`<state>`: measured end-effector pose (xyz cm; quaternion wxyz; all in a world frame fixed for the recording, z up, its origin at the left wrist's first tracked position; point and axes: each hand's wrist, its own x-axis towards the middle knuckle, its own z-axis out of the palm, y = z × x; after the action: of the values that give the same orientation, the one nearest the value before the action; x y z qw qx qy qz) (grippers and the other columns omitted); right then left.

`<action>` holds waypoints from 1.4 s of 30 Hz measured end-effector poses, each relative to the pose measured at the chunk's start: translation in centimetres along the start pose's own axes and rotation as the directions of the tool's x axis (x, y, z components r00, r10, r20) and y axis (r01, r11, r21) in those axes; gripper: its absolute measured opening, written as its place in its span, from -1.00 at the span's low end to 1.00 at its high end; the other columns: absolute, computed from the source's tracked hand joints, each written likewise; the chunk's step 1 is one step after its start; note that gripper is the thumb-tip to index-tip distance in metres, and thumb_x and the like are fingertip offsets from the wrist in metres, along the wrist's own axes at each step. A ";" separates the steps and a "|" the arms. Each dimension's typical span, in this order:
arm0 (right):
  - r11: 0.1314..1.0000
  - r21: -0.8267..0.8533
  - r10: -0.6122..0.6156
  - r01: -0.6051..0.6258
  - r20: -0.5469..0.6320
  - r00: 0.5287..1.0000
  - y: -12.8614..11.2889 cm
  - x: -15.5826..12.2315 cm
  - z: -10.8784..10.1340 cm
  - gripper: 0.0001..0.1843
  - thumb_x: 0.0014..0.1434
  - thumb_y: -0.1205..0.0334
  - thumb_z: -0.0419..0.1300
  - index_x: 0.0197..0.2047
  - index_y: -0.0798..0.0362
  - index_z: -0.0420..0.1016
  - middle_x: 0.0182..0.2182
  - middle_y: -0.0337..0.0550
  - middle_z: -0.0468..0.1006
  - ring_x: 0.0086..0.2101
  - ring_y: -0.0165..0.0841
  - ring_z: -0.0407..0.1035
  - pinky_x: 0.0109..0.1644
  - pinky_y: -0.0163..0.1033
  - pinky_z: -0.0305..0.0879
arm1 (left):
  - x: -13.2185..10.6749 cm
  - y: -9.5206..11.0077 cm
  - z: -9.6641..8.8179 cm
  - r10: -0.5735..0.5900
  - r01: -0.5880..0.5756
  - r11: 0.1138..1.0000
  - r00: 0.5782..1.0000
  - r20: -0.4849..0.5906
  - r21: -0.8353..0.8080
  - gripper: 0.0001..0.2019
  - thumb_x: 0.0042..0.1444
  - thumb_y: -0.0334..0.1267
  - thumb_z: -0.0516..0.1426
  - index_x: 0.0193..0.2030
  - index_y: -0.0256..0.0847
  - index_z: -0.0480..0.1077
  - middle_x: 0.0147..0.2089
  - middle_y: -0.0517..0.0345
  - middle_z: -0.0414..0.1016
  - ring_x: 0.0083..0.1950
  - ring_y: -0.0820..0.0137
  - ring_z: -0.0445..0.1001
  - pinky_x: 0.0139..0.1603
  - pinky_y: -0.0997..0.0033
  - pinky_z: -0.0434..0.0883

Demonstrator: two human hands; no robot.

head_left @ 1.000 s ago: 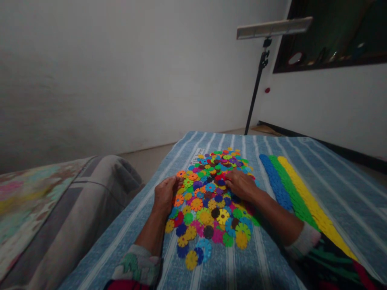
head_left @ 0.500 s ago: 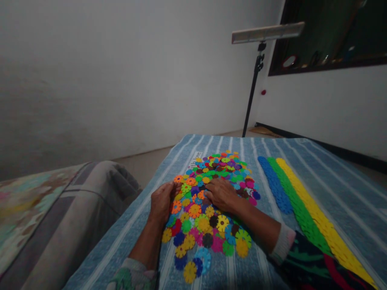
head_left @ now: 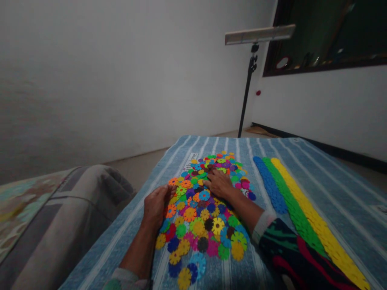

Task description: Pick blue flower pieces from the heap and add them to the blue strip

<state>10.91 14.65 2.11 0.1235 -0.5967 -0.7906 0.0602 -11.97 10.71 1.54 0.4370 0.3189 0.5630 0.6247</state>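
A pile of flat, notched plastic discs (head_left: 190, 214) in many colours spreads over the striped blue cloth. My left hand (head_left: 156, 204) rests at the pile's left edge beside some orange discs, its fingers curled together; whatever they may hold is hidden. Over the upper middle of the pile, my right hand (head_left: 220, 184) reaches down with thumb and fingers apart, touching the discs. To the right lie three long strips of overlapping discs: a blue strip (head_left: 270, 186), a green strip (head_left: 298, 213) and a yellow strip (head_left: 320, 225).
The striped cloth (head_left: 121, 245) covers the surface under the discs. A grey draped cover (head_left: 81, 217) stands at the left, across a gap. Behind, a black stand (head_left: 246, 92) carries a light panel (head_left: 260, 35) near the wall and a dark window (head_left: 329, 36).
My right hand has moved slightly farther up the pile, uncovering a blue disc, and its fingers have spread. My left hand stays at the pile's left edge. The whole view has shifted slightly.
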 end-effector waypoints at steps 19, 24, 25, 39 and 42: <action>0.985 -0.073 0.161 -0.157 0.059 0.985 2.4 -2.6 -1.3 -0.35 0.35 -0.23 -0.18 0.15 0.03 0.45 0.17 0.19 0.39 0.15 0.06 0.24 0.15 0.21 0.16 | -0.3 -0.1 -0.2 0.023 -0.024 0.999 0.999 0.032 0.024 -0.69 -0.16 -0.10 0.30 -0.39 -0.35 0.54 -0.35 -0.05 0.62 -0.31 0.32 0.59 -0.19 0.36 0.53; 0.998 -0.042 0.042 -0.039 0.068 0.997 0.8 -2.1 -2.0 -0.40 0.37 -0.19 -0.18 0.08 0.01 0.49 0.10 0.11 0.45 0.09 -0.07 0.31 0.15 0.08 0.19 | -0.2 -0.3 -0.3 0.019 -0.020 0.999 1.000 0.024 0.031 -0.69 -0.16 -0.09 0.30 -0.39 -0.34 0.55 -0.35 -0.04 0.62 -0.34 0.34 0.57 -0.22 0.37 0.52; 0.998 -0.046 0.046 -0.044 0.058 0.997 0.9 -1.4 -2.2 -0.43 0.37 -0.16 -0.16 0.08 0.00 0.48 0.11 0.10 0.45 0.11 -0.09 0.29 0.16 0.05 0.18 | -0.1 -0.3 -0.3 0.023 -0.024 0.999 0.999 0.026 0.031 -0.69 -0.16 -0.08 0.30 -0.39 -0.34 0.55 -0.35 -0.03 0.62 -0.34 0.35 0.57 -0.22 0.37 0.52; 0.995 -0.064 0.084 -0.080 0.074 0.994 1.8 3.3 -1.1 -0.42 0.37 -0.18 -0.15 0.13 -0.03 0.48 0.14 0.07 0.44 0.14 -0.10 0.28 0.15 0.02 0.18 | -0.5 -0.2 -0.4 0.018 -0.019 0.999 0.999 0.041 0.044 -0.61 -0.24 0.03 0.34 -0.42 -0.30 0.54 -0.39 0.00 0.60 -0.29 0.27 0.58 -0.16 0.30 0.52; 0.997 -0.068 0.029 -0.022 0.105 0.994 0.4 2.0 -1.3 -0.40 0.35 -0.22 -0.14 0.05 -0.04 0.54 0.09 0.07 0.48 0.06 -0.09 0.36 0.07 0.00 0.25 | -0.5 -0.2 -0.4 0.015 -0.017 0.998 0.999 0.043 0.052 -0.60 -0.24 0.05 0.33 -0.42 -0.30 0.54 -0.42 0.02 0.59 -0.30 0.27 0.58 -0.17 0.31 0.52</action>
<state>11.07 16.63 3.47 0.0604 -0.6065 -0.7900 0.0669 -12.05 10.10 1.36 0.4353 0.3479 0.5674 0.6063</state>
